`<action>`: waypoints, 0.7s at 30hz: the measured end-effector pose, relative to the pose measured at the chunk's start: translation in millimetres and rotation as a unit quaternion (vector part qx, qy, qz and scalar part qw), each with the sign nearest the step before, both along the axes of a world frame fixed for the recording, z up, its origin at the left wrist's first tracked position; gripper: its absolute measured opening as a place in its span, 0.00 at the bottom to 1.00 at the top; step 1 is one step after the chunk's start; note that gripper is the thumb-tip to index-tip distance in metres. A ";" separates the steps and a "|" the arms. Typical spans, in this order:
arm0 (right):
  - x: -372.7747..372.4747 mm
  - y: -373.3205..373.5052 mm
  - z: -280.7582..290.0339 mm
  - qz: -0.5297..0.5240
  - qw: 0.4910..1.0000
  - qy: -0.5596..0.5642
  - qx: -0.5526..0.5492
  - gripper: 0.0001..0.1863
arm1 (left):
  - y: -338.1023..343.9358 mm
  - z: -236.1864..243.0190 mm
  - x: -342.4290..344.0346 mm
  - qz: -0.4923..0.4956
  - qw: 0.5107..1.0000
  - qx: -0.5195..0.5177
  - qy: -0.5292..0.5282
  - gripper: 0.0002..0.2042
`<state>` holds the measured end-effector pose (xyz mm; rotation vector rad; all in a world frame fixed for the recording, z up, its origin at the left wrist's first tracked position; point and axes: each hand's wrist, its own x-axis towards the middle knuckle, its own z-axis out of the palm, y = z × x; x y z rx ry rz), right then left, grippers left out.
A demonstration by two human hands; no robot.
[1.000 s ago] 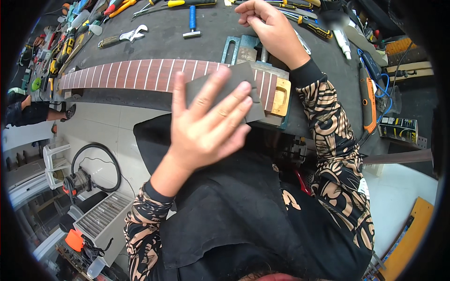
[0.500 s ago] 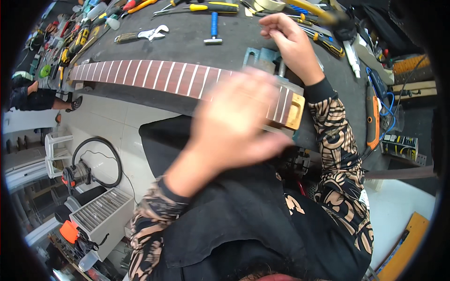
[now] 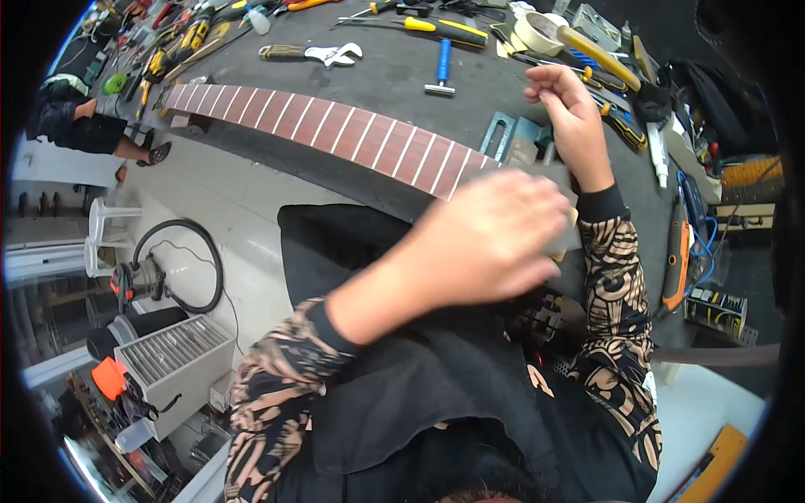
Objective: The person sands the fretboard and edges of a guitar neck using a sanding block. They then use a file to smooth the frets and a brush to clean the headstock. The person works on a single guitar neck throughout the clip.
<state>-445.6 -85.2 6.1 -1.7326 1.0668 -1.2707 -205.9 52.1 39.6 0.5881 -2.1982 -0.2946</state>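
My left hand [image 3: 490, 230], blurred, lies with fingers extended over a dark grey pad [image 3: 552, 183] at the right end of a red-brown guitar fretboard [image 3: 314, 125]. It hides much of the pad and that end of the neck. My right hand [image 3: 568, 113] is raised just beyond, fingers loosely curled and apart, with nothing visible in them. Below it, a teal metal vise [image 3: 527, 142] sits at the neck's right end.
An adjustable wrench [image 3: 335, 54], blue-handled tool [image 3: 443, 65], screwdriver [image 3: 444, 32], tape roll [image 3: 534, 33] and orange tool [image 3: 676, 268] lie on the dark bench [image 3: 394, 84]. A person's leg [image 3: 130, 149] shows at left. A vacuum [image 3: 144, 281] stands on the floor.
My left hand has moved rightward with the grey pad. The view has shifted, so bench and neck appear further right. My right hand stays loosely curled beside the vise.
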 end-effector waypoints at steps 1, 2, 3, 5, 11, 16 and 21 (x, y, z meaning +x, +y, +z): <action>-0.5 5.6 6.4 -0.010 1.000 0.013 0.009 0.15 | -15.1 20.5 40.2 0.055 0.997 0.017 -0.061 0.23; -1.1 8.7 8.0 -0.012 1.000 0.013 0.011 0.15 | -37.7 23.7 87.2 0.121 0.990 0.013 -0.067 0.18; 1.8 8.2 8.2 -0.007 1.000 0.009 0.012 0.15 | -57.8 16.5 147.4 0.208 0.974 0.000 -0.084 0.18; 13.4 1.6 10.8 -0.002 1.000 0.020 0.008 0.15 | -69.7 17.8 209.1 0.326 0.942 0.009 -0.080 0.19; -0.8 9.0 7.4 -0.021 0.999 0.026 0.032 0.13 | -23.9 -8.3 76.0 0.058 0.995 -0.081 0.015 0.29; 11.9 5.2 13.5 -0.006 0.999 0.015 0.049 0.12 | -115.0 3.9 362.8 0.429 0.901 -0.018 -0.065 0.24; -2.1 13.7 10.2 -0.046 0.997 0.045 0.047 0.12 | -88.6 0.0 260.3 0.322 0.939 -0.086 -0.088 0.26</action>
